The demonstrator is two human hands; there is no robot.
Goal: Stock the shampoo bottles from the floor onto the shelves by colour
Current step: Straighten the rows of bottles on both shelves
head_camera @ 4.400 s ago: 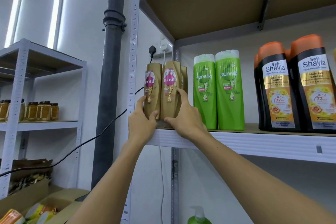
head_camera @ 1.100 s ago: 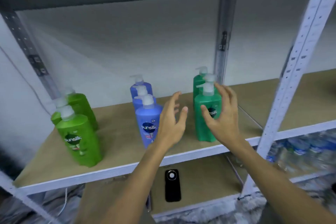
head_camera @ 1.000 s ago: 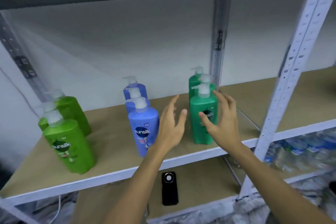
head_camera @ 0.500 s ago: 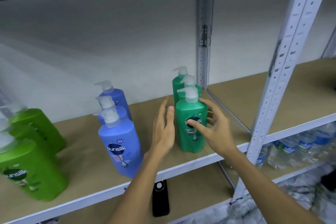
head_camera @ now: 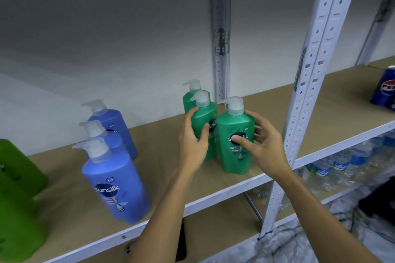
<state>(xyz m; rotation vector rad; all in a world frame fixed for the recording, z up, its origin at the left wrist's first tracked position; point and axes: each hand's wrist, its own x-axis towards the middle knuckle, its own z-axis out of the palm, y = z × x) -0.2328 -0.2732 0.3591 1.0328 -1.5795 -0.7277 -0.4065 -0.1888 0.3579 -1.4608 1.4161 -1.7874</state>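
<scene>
- I am watching my left hand curling its thumb and fingers round the middle teal-green pump bottle, gripping its flank.
- My right hand is gripping the front teal-green pump bottle, thumb pressing on the label, fingers wrapping behind its right side.
- Both bottles are standing upright on the shelf board, touching each other, with a third teal bottle just behind them near the rear upright post.
- The front bottle is sitting close to the shelf's front lip; I am judging that any pull toward me could tip it off the edge.
- The pump heads are standing tall and the nozzles are pointing left; I am thinking a nudge between neighbours could snag one nozzle on another and topple the row.
- The blue pump bottles are standing in their own line to the left, well apart, and a lime-green bottle is sitting at the far left, so colour groups are looking sorted here.
- I am noting a blue cola pack on the neighbouring bay and bottled water on the shelf below.
- The picture is slightly blurred, so I cannot tell how firmly either hand is squeezing.
</scene>
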